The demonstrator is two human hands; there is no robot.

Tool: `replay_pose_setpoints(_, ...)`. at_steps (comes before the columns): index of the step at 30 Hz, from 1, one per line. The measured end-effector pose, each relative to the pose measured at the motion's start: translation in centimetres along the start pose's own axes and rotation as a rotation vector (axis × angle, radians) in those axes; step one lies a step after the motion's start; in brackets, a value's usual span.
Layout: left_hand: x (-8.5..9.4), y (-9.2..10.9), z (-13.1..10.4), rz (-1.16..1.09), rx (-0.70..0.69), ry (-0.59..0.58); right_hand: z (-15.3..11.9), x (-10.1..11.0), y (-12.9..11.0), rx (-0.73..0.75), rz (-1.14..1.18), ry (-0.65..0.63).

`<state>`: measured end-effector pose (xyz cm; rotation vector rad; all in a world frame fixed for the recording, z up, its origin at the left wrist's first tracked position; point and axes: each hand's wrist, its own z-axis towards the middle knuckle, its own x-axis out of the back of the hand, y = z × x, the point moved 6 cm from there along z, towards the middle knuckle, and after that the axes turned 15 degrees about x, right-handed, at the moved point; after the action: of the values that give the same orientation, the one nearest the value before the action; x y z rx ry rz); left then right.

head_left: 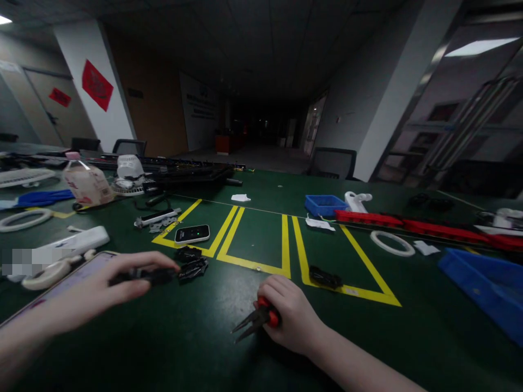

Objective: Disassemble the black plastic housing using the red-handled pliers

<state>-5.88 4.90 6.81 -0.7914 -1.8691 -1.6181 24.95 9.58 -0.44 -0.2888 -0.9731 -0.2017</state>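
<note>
One green table spans my remote view; over it I have my left hand, pinching, and my right hand, fingers curled; red-handled pliers in the right, a blurred black piece in the left

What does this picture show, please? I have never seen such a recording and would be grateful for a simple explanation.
There is no machine here: you see a person's two bare hands. One camera, worn on the head, looks forward and down. The right hand holds red-handled pliers, their tips slightly apart. The left hand holds a dark piece, too blurred to name. On the green table are yellow tape outlines, black parts, a small device with a green light, and blue trays.
</note>
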Motion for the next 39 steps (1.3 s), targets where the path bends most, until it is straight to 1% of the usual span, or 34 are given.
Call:
replay_pose_setpoints(2, -4.1, 1.4, 1.6, -0.079, 0.03, -0.124, 0.0, 0.6, 0.1, -0.001, -0.01, 0.014)
replay_pose_setpoints(4, -8.1, 3.5, 2.0, -0.131, 0.006, -0.228, -0.1, 1.3, 0.3, -0.004, -0.024, 0.025)
replay_pose_setpoints(5, -9.7, 4.4, 2.0, -0.136, 0.002, -0.265, -0.1, 1.7, 0.4, -0.009, -0.034, 0.029)
replay_pose_setpoints(7, -12.0, 5.6, 1.6, -0.139, 0.005, -0.324, -0.3, 2.2, 0.8, -0.024, -0.059, 0.035)
replay_pose_setpoints(9, -13.2, 5.8, 1.3, -0.145, 0.015, -0.372, -0.3, 2.5, 1.1, -0.042, -0.088, 0.036)
replay_pose_setpoints(13, -13.8, 4.9, 1.4, -0.168, 0.022, -0.417, 0.5, 2.5, 1.1, -0.056, -0.147, 0.026)
replay_pose_setpoints(16, -14.1, 4.7, 1.7, -0.181, -0.045, -0.454, 1.8, 2.6, 0.4, -0.039, -0.195, -0.003)
replay_pose_setpoints(18, -14.3, 4.7, 1.7, -0.202, -0.091, -0.474, 2.7, 3.1, -0.2, -0.027, -0.233, -0.035)
replay_pose_setpoints(23, -14.2, 4.4, 1.2, -0.306, -0.11, -0.438, 4.0, 4.4, -1.7, -0.029, -0.315, -0.147)
replay_pose_setpoints(28, -14.2, 4.5, 0.4, -0.301, -0.154, -0.46, 3.9, 4.2, -2.4, -0.018, -0.345, -0.23)
replay_pose_setpoints(32, -13.8, 4.7, 0.4, -0.294, -0.131, -0.448, 3.5, 3.7, -2.6, -0.004, -0.339, -0.266)
replay_pose_setpoints(39, -13.5, 5.0, 0.4, -0.264, -0.114, -0.449, 3.2, 3.6, -2.5, -0.011, -0.293, -0.302)
